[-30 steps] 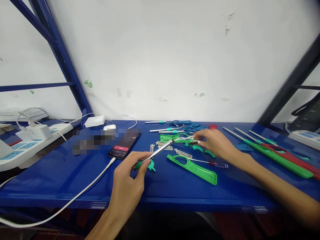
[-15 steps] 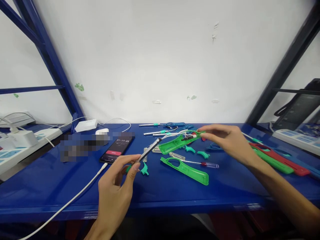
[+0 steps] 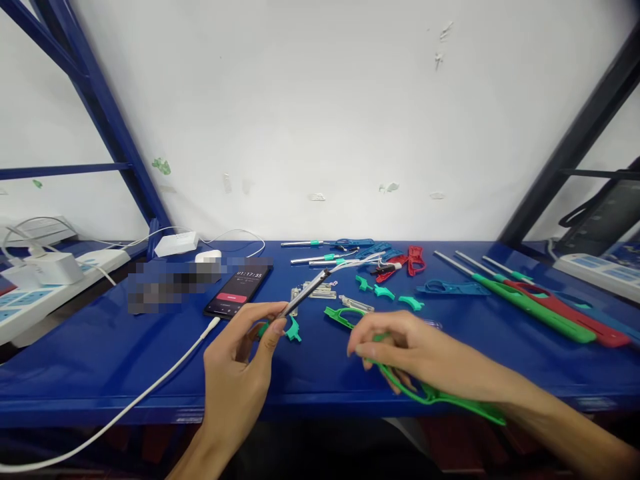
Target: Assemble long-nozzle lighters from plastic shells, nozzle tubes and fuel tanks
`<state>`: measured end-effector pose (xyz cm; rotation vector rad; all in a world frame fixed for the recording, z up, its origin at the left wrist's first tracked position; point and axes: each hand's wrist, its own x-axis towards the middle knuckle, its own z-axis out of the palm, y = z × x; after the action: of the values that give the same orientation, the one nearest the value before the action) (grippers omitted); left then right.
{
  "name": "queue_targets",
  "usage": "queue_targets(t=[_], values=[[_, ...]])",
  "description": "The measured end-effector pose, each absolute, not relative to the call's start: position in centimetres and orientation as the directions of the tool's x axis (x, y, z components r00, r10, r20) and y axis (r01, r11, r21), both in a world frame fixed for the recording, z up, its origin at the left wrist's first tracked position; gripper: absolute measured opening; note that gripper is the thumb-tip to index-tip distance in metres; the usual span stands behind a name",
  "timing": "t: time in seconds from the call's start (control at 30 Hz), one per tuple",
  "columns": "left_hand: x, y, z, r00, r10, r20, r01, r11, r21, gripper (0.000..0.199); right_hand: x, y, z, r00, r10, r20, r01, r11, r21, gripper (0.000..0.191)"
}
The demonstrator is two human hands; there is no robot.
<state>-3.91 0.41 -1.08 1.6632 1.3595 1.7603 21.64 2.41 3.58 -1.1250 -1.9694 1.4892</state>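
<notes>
My left hand (image 3: pixel 240 373) pinches a slim silver metal tube (image 3: pixel 307 293) between thumb and fingers, its far end tilted up to the right. Thin white wires (image 3: pixel 350 262) run out of that end to a small black and white part (image 3: pixel 384 269). Close to the table's front edge, my right hand (image 3: pixel 425 347) is closed around a green plastic handle half (image 3: pixel 470 405), which points toward me. Partly covered by that hand, another green handle half (image 3: pixel 338 317) lies on the table. Teal clips (image 3: pixel 294 329) sit near both hands.
Clear plastic pieces (image 3: pixel 356 304) lie mid-table. Red handle parts (image 3: pixel 415 260), blue handle parts (image 3: pixel 453 288) and more silver tubes are behind. Assembled green and red handles (image 3: pixel 545 310) lie right. A phone (image 3: pixel 240 290) with a white cable (image 3: pixel 165 383) is left.
My right hand has drawn the green handle half away from the wires, down toward the table's front edge. My left hand still holds the tube in nearly the same place.
</notes>
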Motion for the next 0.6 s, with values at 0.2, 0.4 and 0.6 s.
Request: queue_targets(t=[0.2, 0.4, 0.6], values=[[-3.8, 0.5, -1.2, -0.204, 0.797, 0.568, 0.331, -0.490, 0.807, 0.010, 20.5, 4.8, 2.6, -0.588, 0.808, 0.034, 0.533, 0.419, -0.735, 0.023], [-3.9, 0.5, -1.4, -0.179, 0.808, 0.561, 0.309, -0.495, 0.812, 0.011, 18.6, 5.3, 2.0, -0.557, 0.813, 0.169, 0.545, 0.511, -0.664, 0.019], [-3.9, 0.6, -1.5, -0.134, 0.817, 0.560, 0.316, -0.501, 0.806, 0.012, 18.2, 3.9, 1.0, -0.573, 0.754, 0.321, 0.537, 0.642, -0.547, 0.013]])
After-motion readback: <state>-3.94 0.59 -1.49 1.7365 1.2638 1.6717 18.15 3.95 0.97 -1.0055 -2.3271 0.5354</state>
